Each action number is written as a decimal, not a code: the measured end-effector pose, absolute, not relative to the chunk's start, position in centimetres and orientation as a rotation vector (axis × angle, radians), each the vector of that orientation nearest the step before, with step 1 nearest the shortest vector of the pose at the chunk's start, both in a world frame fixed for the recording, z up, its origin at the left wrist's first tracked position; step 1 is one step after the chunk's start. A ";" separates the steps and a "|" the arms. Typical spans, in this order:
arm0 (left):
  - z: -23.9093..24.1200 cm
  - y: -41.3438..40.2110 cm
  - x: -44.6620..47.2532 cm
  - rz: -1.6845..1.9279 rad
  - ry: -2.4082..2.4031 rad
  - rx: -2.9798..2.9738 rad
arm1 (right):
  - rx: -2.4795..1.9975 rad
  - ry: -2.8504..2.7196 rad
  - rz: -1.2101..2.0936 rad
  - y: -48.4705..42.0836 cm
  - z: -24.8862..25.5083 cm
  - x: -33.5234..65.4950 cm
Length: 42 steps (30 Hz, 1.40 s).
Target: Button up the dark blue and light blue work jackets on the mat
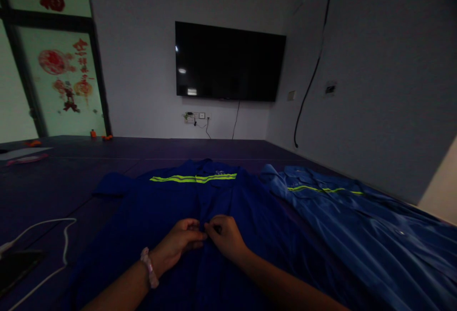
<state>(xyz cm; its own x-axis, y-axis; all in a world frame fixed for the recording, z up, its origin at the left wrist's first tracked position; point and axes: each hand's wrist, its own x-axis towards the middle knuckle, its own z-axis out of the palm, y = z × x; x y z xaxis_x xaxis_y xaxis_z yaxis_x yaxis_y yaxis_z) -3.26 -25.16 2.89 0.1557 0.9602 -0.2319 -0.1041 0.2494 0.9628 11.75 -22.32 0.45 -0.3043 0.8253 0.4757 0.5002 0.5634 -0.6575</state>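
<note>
A dark blue work shirt (153, 211) with a yellow-green reflective stripe across the chest lies spread out, collar away from me. Both hands meet at its front opening, below the stripe. My left hand (182, 239), with a pink band at the wrist, pinches the cloth at the opening's edge. Close beside it, my right hand (226, 236) has thumb and finger pressed together on the same edge. Whatever small part lies between the fingertips is too dark to make out. To the right lies a lighter blue work garment (332, 216) with a similar stripe.
The garments lie on a dark purple surface (117, 151). At left are a white cable (66, 239), a dark flat device (19, 266) and small orange objects (107, 137). A television (230, 63) hangs on the far wall, and a black cable (310, 87) dangles at right.
</note>
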 end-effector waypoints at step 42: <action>3.4 -26.5 -3.3 0.665 1.189 1.246 | -1.072 -1.980 0.496 -22.1 0.2 11.7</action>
<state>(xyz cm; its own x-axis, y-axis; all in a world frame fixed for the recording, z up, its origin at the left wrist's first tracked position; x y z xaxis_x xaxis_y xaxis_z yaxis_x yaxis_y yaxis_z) -3.32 -26.54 3.36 0.3076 0.8994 -0.3106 0.2059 0.2558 0.9445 11.71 -22.12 0.20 -0.3093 0.8266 0.4703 0.5074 0.5617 -0.6535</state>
